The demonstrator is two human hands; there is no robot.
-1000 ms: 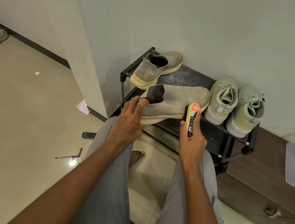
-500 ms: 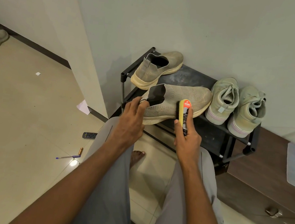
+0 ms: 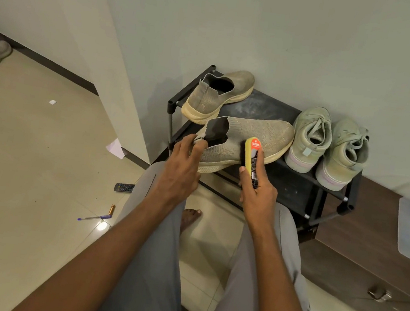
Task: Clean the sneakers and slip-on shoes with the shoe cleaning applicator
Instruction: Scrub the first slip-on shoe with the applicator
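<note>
Left hand [image 3: 183,162]: fingers pinch the heel of the near slip-on shoe [image 3: 248,140], which overhangs the rack [image 3: 297,186]; right hand [image 3: 256,189]: fingers curl round the shoe cleaning applicator [image 3: 252,158], its sponge against the shoe's side. Hard strokes may slide the shoe off the rack's near edge or into the sneakers [image 3: 329,144] at right, since only the heel pinch restrains it.

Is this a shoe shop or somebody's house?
Most likely somebody's house, a corner by a wall. A small black shoe rack holds worn slip-ons and sneakers, a TV remote and pen lie on the tiled floor, and a wooden cabinet stands beside the rack.
</note>
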